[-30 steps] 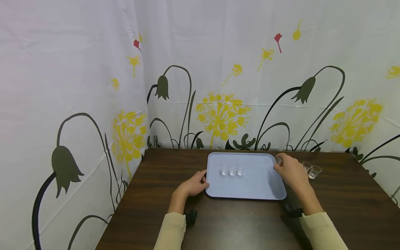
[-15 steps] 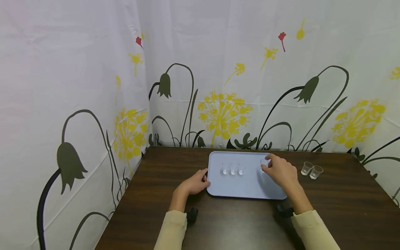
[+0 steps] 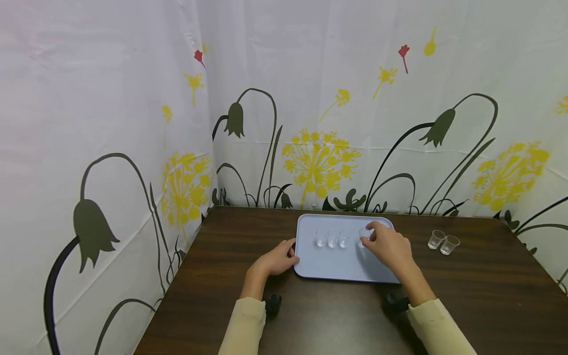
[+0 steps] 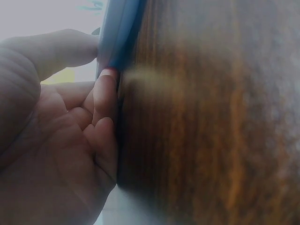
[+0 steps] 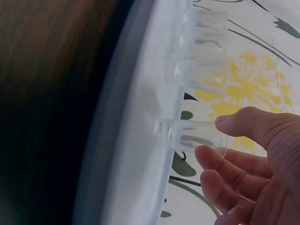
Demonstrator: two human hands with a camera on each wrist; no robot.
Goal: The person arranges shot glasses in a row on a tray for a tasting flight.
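Note:
My left hand grips the left rim of a pale blue tray. In the left wrist view its thumb lies on top of the tray edge and fingers are curled beneath. Over the tray, my right hand pinches a small clear shot glass near its rim, between thumb and fingertips. The glass is upright, its base at or just above the tray surface; I cannot tell whether they touch. Just left of it, three similar shot glasses stand side by side in a row on the tray.
Two more shot glasses, one beside the other, are on the dark wooden table right of the tray. A white curtain with printed flowers hangs behind the table and along its left side.
My right hand has carried the shot glass left, from the tray's right edge towards the row of three. My left hand has kept its grip on the tray rim.

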